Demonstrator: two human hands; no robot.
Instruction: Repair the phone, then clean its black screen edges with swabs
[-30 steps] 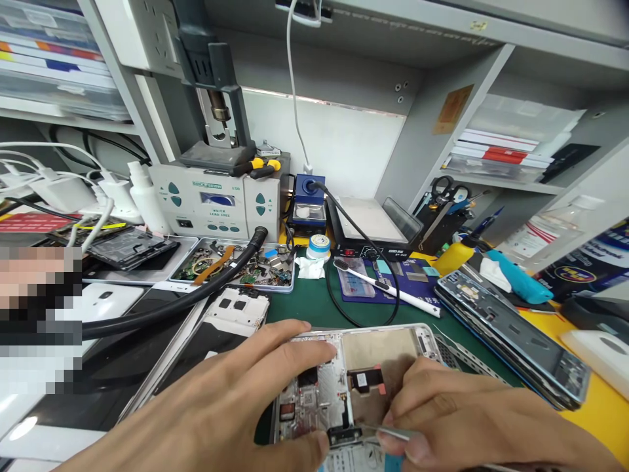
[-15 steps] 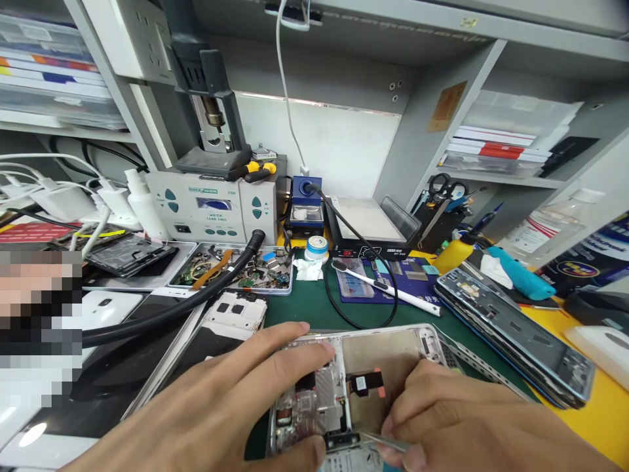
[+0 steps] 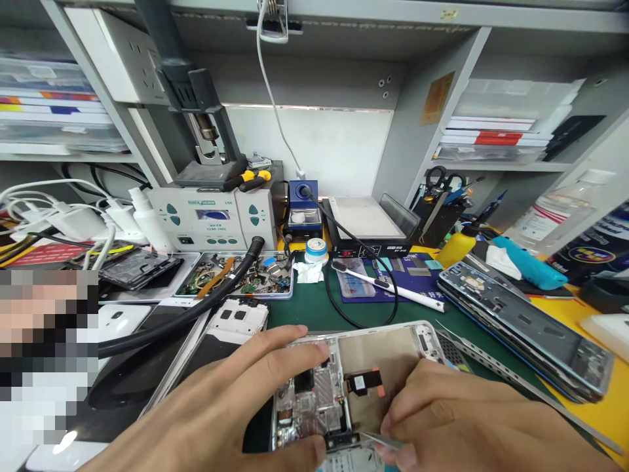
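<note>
An opened phone (image 3: pixel 378 347), its inner boards and bare metal plate showing, lies in front of me on the green mat (image 3: pixel 295 313). My left hand (image 3: pixel 240 400) reaches over its left part, fingertips near the upper edge and thumb low, holding it. Pinched in my right hand (image 3: pixel 452 413) are thin metal tweezers (image 3: pixel 382 440), mostly covered by the fingers. Their tip is at the right end of a small black strip (image 3: pixel 343 440) low on the phone. A black flex cable (image 3: pixel 368 381) with a white label lies on the metal plate.
Left are a tray of small parts (image 3: pixel 289 293) and a black hose (image 3: pixel 216 303). Behind stand a hot-air station (image 3: pixel 211 216) and heating plate (image 3: pixel 368 219). A white brush (image 3: pixel 413 295) lies ahead; another opened phone (image 3: pixel 521 328) and a perforated metal strip (image 3: pixel 521 380) lie right.
The camera view has shifted slightly, so the background sits a little differently. Both hands, the tweezers and the opened phone keep nearly the same places relative to each other.
</note>
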